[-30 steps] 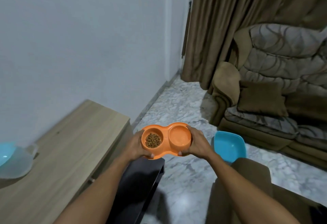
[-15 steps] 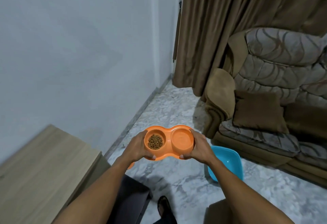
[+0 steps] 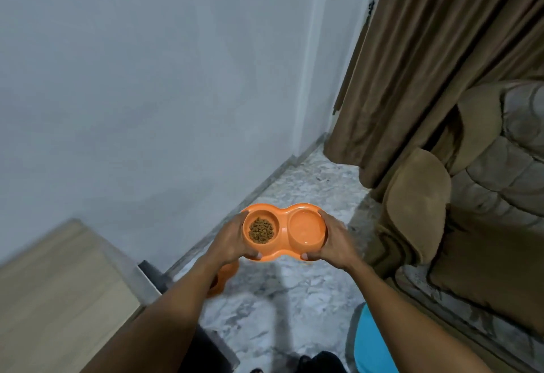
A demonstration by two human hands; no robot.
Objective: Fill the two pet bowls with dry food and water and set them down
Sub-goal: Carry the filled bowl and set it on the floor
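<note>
Head view: a person holds an orange double pet bowl (image 3: 283, 227) in the air in front of them, above a marble floor (image 3: 297, 299), roughly level. The left hand (image 3: 231, 241) grips the bowl's left end, thumb hooked over the near rim and fingers underneath. The right hand (image 3: 334, 240) grips the right end the same way, its thumb tip on the near edge. The left well holds a small heap of brown dry food (image 3: 261, 230) that leaves the well's sides bare. The right well (image 3: 306, 229) looks glossy with a faint line near its wall, which may be water; it is hard to be sure.

Below the left forearm, part of a second orange object (image 3: 224, 280) lies low by the floor, mostly hidden and blurred. At the near left is the corner of a light wooden table (image 3: 59, 299), with a dark piece of furniture (image 3: 156, 274) just beside its right edge. A plain pale wall (image 3: 147, 78) fills the left and far side. Brown curtains (image 3: 426, 63) hang at the far right, and a brown patterned sofa (image 3: 485, 225) stands along the right, its padded arm nearest the bowl. A turquoise plastic tub (image 3: 371, 343) sits on the floor at the near right, partly behind the right forearm. Dark footwear (image 3: 321, 362) shows at the bottom edge.
</note>
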